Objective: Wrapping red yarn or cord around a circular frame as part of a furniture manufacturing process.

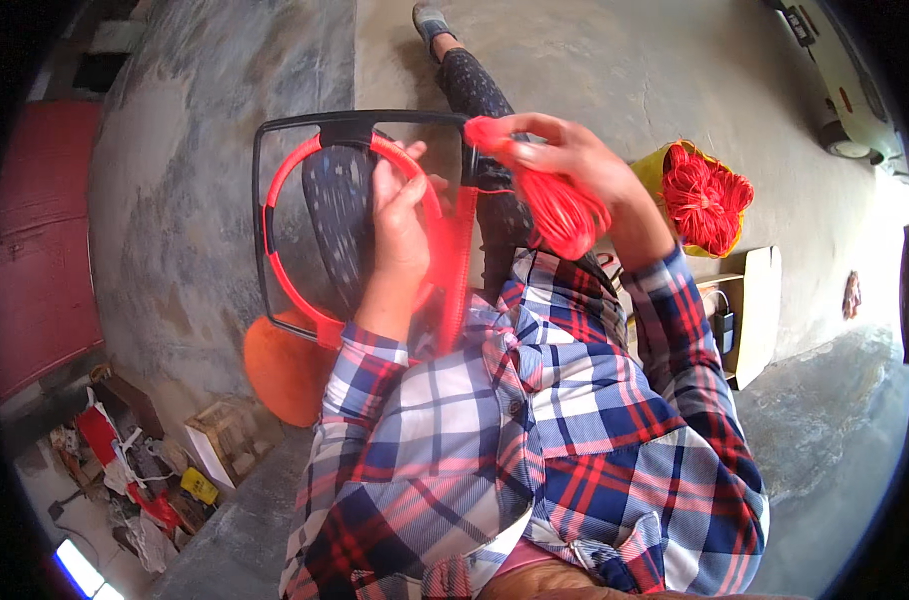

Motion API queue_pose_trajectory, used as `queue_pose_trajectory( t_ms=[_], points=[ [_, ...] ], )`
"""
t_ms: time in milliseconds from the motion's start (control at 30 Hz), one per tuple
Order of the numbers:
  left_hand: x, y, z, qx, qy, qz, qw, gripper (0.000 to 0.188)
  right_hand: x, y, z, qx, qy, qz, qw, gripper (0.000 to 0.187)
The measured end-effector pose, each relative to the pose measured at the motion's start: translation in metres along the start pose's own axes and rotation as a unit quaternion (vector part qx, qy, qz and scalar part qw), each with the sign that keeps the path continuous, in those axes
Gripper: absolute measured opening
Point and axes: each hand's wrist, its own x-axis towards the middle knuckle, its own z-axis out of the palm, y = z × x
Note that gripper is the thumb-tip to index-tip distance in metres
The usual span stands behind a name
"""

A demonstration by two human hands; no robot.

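Across my lap lies a black metal frame (261, 215) with rounded corners. Inside it is a ring (293, 284) largely wrapped in red cord, and red wrapping also covers a bar (460, 265) on its right side. My left hand (400, 215) reaches through the ring, fingers raised and apart next to the ring's wrapped right edge; nothing shows in its grasp. At the frame's upper right corner, my right hand (565, 150) grips a hank of red cord (565, 210), whose loops hang down. Motion blurs the red strands between the hands.
On the right, a yellow bag (650, 170) holds bundles of red cord (705, 195). Below it stands an open box (760, 310). An orange rounded object (285, 370) is beside my left arm. A wooden crate (230, 440) and cluttered scraps (140, 475) lie lower left; a vehicle (840, 80) stands upper right.
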Motion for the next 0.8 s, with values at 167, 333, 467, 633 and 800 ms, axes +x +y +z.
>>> queue_pose_trajectory(
  t_ms=[167, 333, 467, 633, 800],
  points=[
    [0.0, 0.0, 0.008, -0.041, -0.026, 0.068, 0.996, 0.071, 0.062, 0.016, 0.019, -0.336, 0.046, -0.02, 0.941, 0.038],
    [0.001, 0.0, 0.006, -0.166, -0.075, -0.07, 0.981, 0.059, 0.048, 0.023, 0.008, -0.148, 0.22, -0.125, 0.956, 0.033],
    [0.0, -0.004, -0.007, -0.175, -0.072, -0.1, 0.977, 0.047, 0.013, 0.036, -0.008, -0.153, 0.226, -0.168, 0.947, 0.026],
    [0.006, -0.009, -0.008, -0.163, -0.013, -0.104, 0.981, 0.046, 0.005, 0.05, 0.016, -0.529, 0.198, -0.213, 0.797, 0.031],
    [0.005, -0.013, -0.014, -0.167, -0.046, -0.132, 0.976, 0.049, 0.012, 0.063, 0.002, -0.391, 0.166, -0.166, 0.89, 0.032]
  ],
)
